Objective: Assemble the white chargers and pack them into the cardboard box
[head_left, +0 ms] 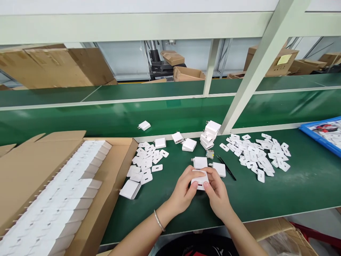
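Note:
Between my two hands, near the front of the green table, is a white charger (200,180) with a dark slot in the face turned toward me. My left hand (183,190) grips its left side, thumb low and fingers over the top. On its right side, the thumb and fingers of my right hand (215,188) press in. Just beyond lie a white charger with prongs (199,162) and another white charger (220,169). Black tweezers (226,168) rest to the right, close to a small circuit board (210,154).
A cardboard box (117,170) holding rows of white chargers stands at left. Slotted white cover plates lie in a left pile (146,160) and a right pile (253,153). Stacked chargers (209,135) stand by a slanted post (255,71). A blue tray (322,140) sits far right.

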{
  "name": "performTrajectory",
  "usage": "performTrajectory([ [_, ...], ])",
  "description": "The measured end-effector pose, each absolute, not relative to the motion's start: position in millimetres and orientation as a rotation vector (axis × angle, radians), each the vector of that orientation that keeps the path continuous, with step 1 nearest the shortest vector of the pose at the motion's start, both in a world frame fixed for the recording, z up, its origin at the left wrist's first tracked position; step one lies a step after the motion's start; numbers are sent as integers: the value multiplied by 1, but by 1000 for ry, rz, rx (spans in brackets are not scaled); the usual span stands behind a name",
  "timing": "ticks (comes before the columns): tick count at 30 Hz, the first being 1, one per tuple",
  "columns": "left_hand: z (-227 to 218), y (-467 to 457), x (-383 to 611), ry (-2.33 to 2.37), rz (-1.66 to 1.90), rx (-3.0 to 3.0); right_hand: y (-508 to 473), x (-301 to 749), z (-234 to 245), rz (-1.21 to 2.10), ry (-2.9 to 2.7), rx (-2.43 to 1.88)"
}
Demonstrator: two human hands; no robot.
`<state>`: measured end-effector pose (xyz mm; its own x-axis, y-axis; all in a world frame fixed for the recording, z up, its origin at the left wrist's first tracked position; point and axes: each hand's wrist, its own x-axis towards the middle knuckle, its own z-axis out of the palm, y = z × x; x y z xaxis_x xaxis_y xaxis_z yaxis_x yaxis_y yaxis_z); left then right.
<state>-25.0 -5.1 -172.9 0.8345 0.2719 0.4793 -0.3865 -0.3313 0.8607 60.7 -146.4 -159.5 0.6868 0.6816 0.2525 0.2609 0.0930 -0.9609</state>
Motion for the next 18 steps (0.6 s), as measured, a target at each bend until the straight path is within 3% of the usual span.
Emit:
performTrajectory([
  [18,-177,-8,-20,58,392,1673,-138,57,-179,416,-468,-1471],
])
